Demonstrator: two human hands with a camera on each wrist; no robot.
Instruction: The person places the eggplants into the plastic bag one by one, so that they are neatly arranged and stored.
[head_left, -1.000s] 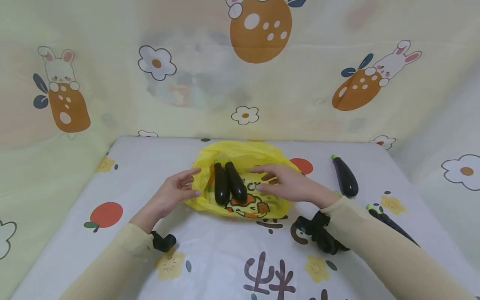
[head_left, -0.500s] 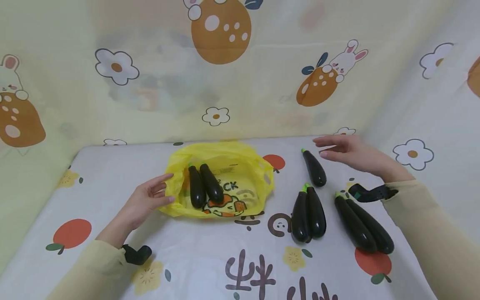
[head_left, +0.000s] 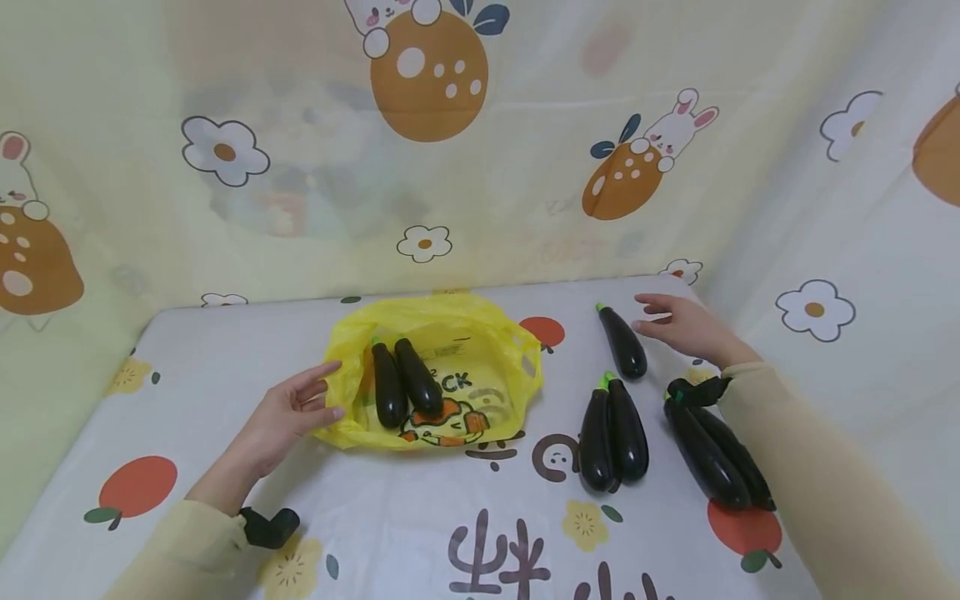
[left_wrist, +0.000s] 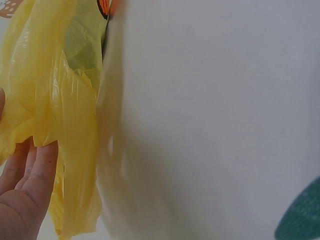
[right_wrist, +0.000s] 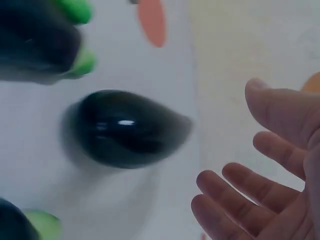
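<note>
A yellow plastic bag lies on the table with its mouth spread, and two dark eggplants rest inside. My left hand touches the bag's left side, thumb and fingers apart; in the left wrist view the fingertips are hidden behind the yellow plastic. At the right, my right hand hovers just right of a single eggplant, thumb and fingers spread and holding nothing. That eggplant, blurred, appears left of the hand in the right wrist view.
Two eggplants lie side by side right of the bag. Another pair lies farther right, partly under the right wrist's black strap. A printed cloth covers the table, and a patterned curtain hangs behind it.
My right hand has moved from over the bag to the right, then down beside the single eggplant. The left hand stays at the bag. The head view has turned rightward.
</note>
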